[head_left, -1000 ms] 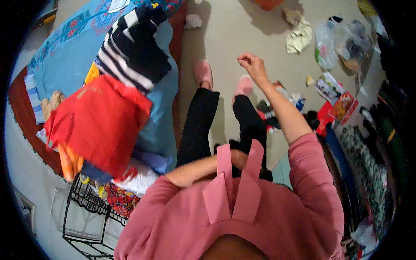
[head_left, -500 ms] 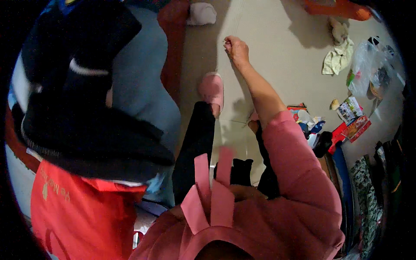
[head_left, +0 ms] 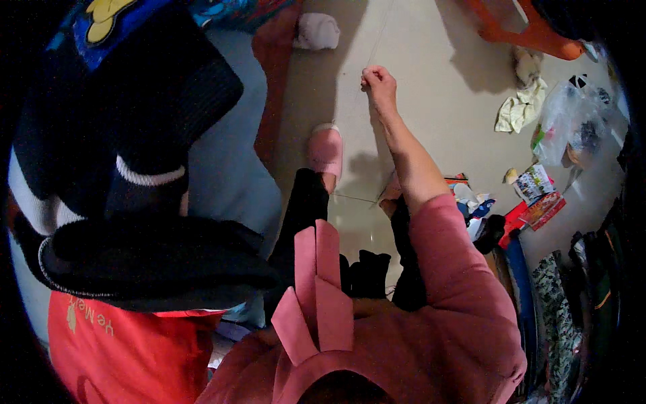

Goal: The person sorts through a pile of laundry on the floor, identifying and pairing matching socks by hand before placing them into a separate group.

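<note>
My right hand reaches out over the pale tiled floor, its fingers closed in a pinch. Whatever lies between the fingertips, if anything, is too small to make out. A faint thin line runs along the floor near the fingers; I cannot tell whether it is a thread or a tile joint. Just left of and below that hand is a pink slipper on my foot. My left hand is out of sight. At the left lies dark knitted clothing with white edging, above a red cloth item.
Grey-blue bedding with a reddish-brown edge runs along the left. A whitish bundle sits on the floor. At the right are a pale cloth, a clear plastic bag, red packets and an orange stool-like piece.
The view has shifted slightly. My right hand appears a little lower and further right, still pinched. More of the dark clothing and a blue-and-yellow item at upper left shows.
</note>
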`<state>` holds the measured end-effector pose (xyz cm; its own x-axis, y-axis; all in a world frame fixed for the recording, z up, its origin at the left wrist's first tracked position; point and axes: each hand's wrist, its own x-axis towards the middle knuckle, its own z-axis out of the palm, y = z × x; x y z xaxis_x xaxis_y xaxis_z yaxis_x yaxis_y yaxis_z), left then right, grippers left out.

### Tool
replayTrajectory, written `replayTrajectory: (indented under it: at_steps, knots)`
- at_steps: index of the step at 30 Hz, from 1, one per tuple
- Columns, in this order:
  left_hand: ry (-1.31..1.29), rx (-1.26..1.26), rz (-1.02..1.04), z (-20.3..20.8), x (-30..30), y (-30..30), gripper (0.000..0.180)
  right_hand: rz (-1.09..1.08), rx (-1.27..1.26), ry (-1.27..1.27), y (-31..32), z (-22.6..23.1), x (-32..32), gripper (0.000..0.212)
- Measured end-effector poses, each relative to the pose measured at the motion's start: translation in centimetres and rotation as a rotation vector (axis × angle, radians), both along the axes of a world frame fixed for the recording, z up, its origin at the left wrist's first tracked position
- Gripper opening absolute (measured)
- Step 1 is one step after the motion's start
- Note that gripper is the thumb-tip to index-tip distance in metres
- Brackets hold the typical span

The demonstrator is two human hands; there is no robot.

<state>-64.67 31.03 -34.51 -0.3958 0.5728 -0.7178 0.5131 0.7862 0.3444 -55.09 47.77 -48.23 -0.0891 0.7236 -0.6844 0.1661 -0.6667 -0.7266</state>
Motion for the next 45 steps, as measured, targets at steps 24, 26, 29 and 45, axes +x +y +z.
replayTrajectory:
  at_steps: [24, 26, 29, 45]
  knots:
    - [-0.051, -0.032, 0.071, 2.2, 1.1, -2.7, 0.02, 0.083, -0.117, -0.456, 1.3, -2.1, -1.3, 0.045]
    - [-0.042, -0.041, 0.099, 2.4, 1.0, -3.5, 0.02, -0.167, -0.261, 0.005, 1.0, -0.4, -1.3, 0.037]
    - [-0.052, -0.042, 0.108, 2.7, 1.0, -3.6, 0.02, -0.206, -0.315, 0.252, 1.1, -0.2, 0.9, 0.025]
    - [-0.09, -0.052, 0.14, 3.6, 1.5, -4.3, 0.022, 0.523, 0.306, -0.619, 2.4, -2.1, -0.6, 0.029]
